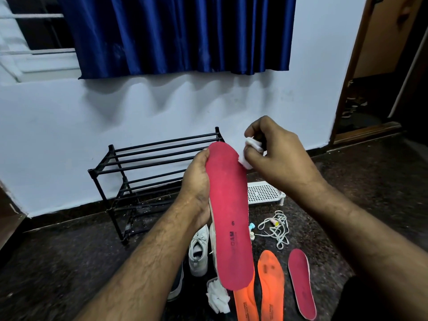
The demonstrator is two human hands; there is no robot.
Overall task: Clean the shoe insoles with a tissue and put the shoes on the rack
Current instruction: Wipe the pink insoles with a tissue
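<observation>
My left hand (196, 179) grips a long red insole (229, 212) by its left edge and holds it up in front of me, toe end up. My right hand (275, 154) pinches a folded white tissue (251, 149) against the insole's upper right edge. On the floor below lie two orange insoles (271, 286), a second red insole (301, 283), a crumpled white tissue (217, 295) and a white sneaker (199, 251). The black metal shoe rack (139, 172) stands against the wall behind my hands.
A white perforated tray (264, 193) sits on the floor right of the rack, with loose white laces (276, 228) in front of it. A dark shoe (177, 283) shows under my left forearm. A blue curtain (176, 33) hangs above; a doorway (379, 72) opens at right.
</observation>
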